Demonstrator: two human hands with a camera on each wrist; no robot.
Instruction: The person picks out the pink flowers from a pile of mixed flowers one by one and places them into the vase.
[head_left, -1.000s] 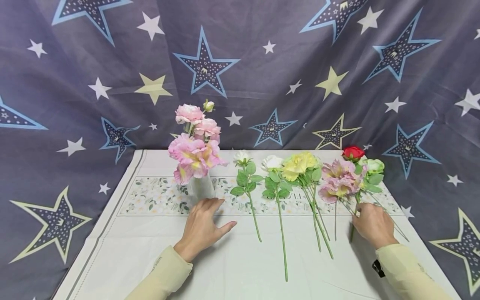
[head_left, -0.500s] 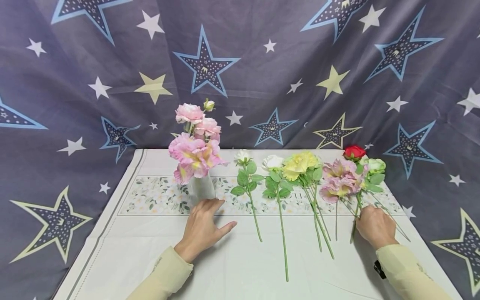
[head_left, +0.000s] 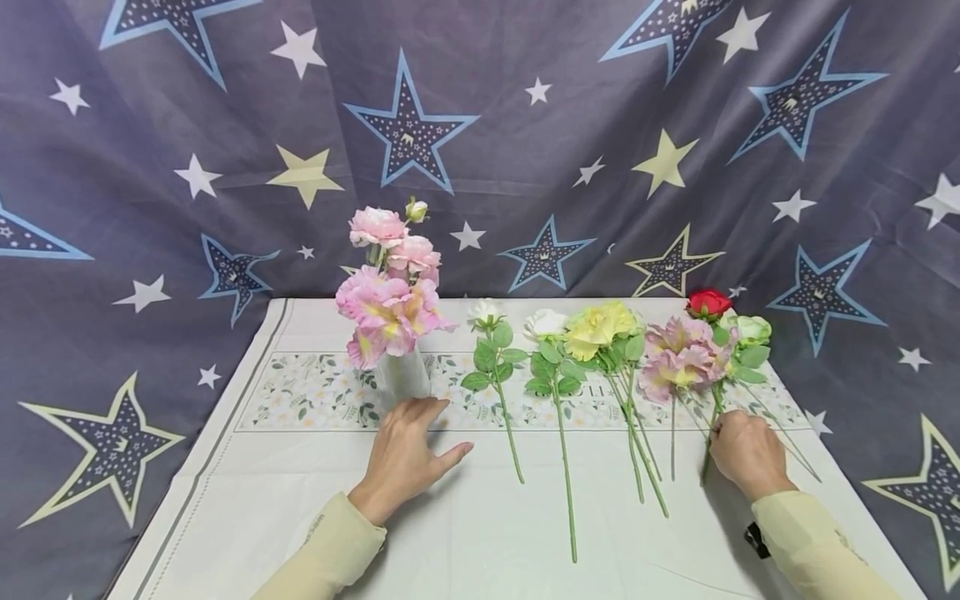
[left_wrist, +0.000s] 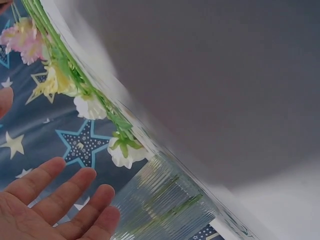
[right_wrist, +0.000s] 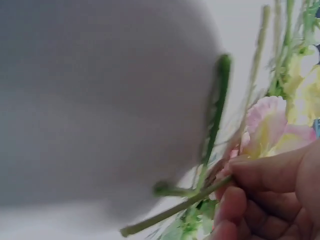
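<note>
My left hand [head_left: 402, 454] lies spread, with fingers towards a ribbed clear vase [head_left: 405, 377]. In the left wrist view its fingers are apart from one another, close to the vase with green stems inside. Pink flowers [head_left: 390, 308] stand in that vase. At the right, my right hand [head_left: 748, 450] pinches a thin brownish-green flower stem [right_wrist: 175, 210] between thumb and finger; which bloom it belongs to I cannot tell. Beyond this hand lie a red rose [head_left: 708, 304], a pale green rose [head_left: 750, 332] and a mauve-pink ruffled flower [head_left: 681, 358].
Between the hands lie a small white rose [head_left: 485, 313], a longer-stemmed white rose [head_left: 545, 324] and yellow flowers [head_left: 600, 332] with several stems. All rest on a white tablecloth [head_left: 480, 533] with a leafy printed band. A star-patterned curtain [head_left: 480, 142] hangs behind.
My right hand has shifted slightly towards the front, staying at the stems. The left hand keeps its place beside the vase.
</note>
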